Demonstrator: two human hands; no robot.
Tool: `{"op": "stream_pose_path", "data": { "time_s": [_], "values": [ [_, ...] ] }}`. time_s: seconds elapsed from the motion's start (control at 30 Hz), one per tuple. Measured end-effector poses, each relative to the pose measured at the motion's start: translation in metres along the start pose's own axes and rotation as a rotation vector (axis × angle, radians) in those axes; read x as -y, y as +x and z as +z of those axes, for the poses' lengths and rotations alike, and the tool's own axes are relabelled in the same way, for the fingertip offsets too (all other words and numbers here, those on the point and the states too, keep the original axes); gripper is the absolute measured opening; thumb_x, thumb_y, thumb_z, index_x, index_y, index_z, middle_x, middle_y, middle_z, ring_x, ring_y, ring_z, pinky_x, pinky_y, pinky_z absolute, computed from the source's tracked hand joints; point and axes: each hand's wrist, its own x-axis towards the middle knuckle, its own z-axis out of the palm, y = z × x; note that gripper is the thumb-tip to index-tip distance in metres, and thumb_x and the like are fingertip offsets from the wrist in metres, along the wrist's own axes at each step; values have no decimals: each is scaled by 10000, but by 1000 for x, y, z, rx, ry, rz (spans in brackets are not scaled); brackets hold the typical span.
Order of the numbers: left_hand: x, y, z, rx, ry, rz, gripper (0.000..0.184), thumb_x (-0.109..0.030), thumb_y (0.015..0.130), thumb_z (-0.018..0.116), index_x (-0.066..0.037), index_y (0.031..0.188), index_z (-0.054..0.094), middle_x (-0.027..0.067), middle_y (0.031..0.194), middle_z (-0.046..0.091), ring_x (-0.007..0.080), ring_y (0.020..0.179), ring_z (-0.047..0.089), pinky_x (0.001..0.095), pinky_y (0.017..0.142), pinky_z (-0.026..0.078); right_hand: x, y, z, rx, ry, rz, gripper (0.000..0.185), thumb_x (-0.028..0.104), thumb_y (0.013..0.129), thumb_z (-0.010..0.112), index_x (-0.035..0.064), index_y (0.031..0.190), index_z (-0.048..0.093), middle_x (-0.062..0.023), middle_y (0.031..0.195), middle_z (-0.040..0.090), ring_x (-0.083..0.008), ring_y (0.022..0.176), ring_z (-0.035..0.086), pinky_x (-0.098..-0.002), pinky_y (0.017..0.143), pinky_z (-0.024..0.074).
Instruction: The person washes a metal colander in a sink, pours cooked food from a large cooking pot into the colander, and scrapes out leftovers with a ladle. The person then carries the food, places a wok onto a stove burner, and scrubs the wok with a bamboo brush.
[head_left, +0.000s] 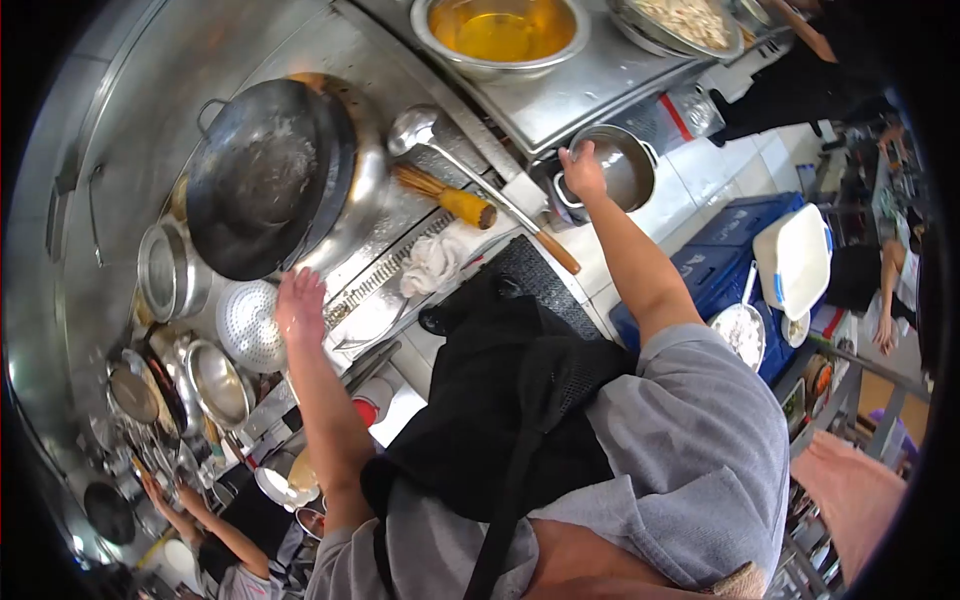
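Observation:
My left hand [301,308] is beside the lower rim of a dark wok [262,170], its fingers stretched out and nothing visible in them. The wok rests tilted on a shiny metal burner ring [368,175]. Close to that hand is a round perforated strainer [250,325]. On the other side, my right hand [584,172] grips the near side of a deep metal pot [630,172], whose inside looks dark. Some of its fingers are hidden. Between my hands lie a long-handled ladle [413,130], a bamboo brush [465,207] and a crumpled white cloth [432,264].
A steel bowl of yellow oil [497,38] and a bowl of pale pieces [690,22] stand on the counter. Blue bins [735,220] carry a white tub [792,258]. Metal pans [218,385] crowd the left. Other people work at lower left and right.

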Motion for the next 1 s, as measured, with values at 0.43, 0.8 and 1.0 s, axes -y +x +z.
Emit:
{"op": "stream_pose_path", "data": {
  "time_s": [0.43, 0.8, 1.0],
  "values": [
    [-20, 48, -17, -263, -437, 93, 161, -155, 1005, 458, -62, 911, 551, 62, 825, 595, 197, 782, 603, 414, 758, 508, 180, -122, 59, 838, -847, -619, 681, 237, 933, 470, 121, 1543, 191, -253, 1226, 608, -391, 1099, 627, -549, 909, 466],
    [-102, 123, -105, -123, -570, 340, 250, -227, 1033, 378, -116, 820, 449, -2, 617, 417, 137, 495, 399, 338, 500, 426, 310, -149, -80, 953, 177, -544, 852, 140, 818, 704, 157, 1541, 253, -88, 1343, 526, -207, 1103, 583, -354, 977, 481],
    [-80, 121, -85, -263, -616, 327, 287, -289, 1055, 371, -104, 848, 444, -3, 605, 408, 117, 465, 373, 314, 449, 400, 486, -193, 96, 870, -711, -1122, 492, 452, 922, 551, 256, 1373, 542, -99, 1291, 615, -331, 1213, 556, -456, 1011, 445]
  ]
}}
